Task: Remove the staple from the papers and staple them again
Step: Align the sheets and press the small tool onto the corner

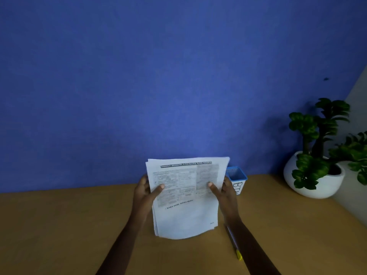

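Note:
A stack of printed white papers (184, 197) stands upright on its lower edge on the wooden desk (69, 225), its sheets slightly fanned. My left hand (146, 192) grips the stack's left side, thumb on the front page. My right hand (223, 192) grips the right side the same way. No staple or stapler shows from here.
A blue mesh pen holder (237, 178) with a white label stands just behind my right hand. A pen with a yellow end (235, 245) lies on the desk beside my right forearm. A potted plant in a white bowl (317, 165) fills the right corner. The blue wall (158, 76) rises behind the desk.

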Demonstrator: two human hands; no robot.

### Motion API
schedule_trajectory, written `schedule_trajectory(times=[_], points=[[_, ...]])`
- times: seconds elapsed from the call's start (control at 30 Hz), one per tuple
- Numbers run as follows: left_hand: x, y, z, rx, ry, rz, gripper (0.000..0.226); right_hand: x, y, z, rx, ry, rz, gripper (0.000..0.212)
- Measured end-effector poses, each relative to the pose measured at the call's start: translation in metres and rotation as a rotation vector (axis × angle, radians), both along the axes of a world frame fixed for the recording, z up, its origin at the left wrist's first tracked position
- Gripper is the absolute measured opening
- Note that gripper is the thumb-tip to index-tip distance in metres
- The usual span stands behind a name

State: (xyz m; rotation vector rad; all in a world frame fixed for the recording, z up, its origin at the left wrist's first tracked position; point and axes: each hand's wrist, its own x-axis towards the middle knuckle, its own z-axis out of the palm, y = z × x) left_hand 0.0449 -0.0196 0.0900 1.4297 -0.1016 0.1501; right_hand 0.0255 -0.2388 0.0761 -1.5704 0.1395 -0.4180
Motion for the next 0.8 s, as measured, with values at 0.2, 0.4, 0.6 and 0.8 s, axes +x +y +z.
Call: schedule_trajectory(times=[0.2,0.4,0.6,0.8], points=[[-0.003,-0.007,0.024,0.024,-0.069,-0.047,0.018,-0.006,0.005,0.006,-0.047,-0.018,-0.026,0.019],[-0.005,-0.012,0.038,0.035,-0.145,0.013,0.016,-0.007,0.010,0.015,-0.028,-0.072,-0.060,0.027],[-0.009,-0.012,0.031,0.002,-0.063,-0.001,0.016,-0.009,0.017,0.010,-0.006,-0.080,-0.031,0.018],[-0.011,-0.012,0.008,-0.006,0.086,-0.064,0.013,-0.011,0.015,-0.007,-0.159,0.044,-0.018,0.027]])
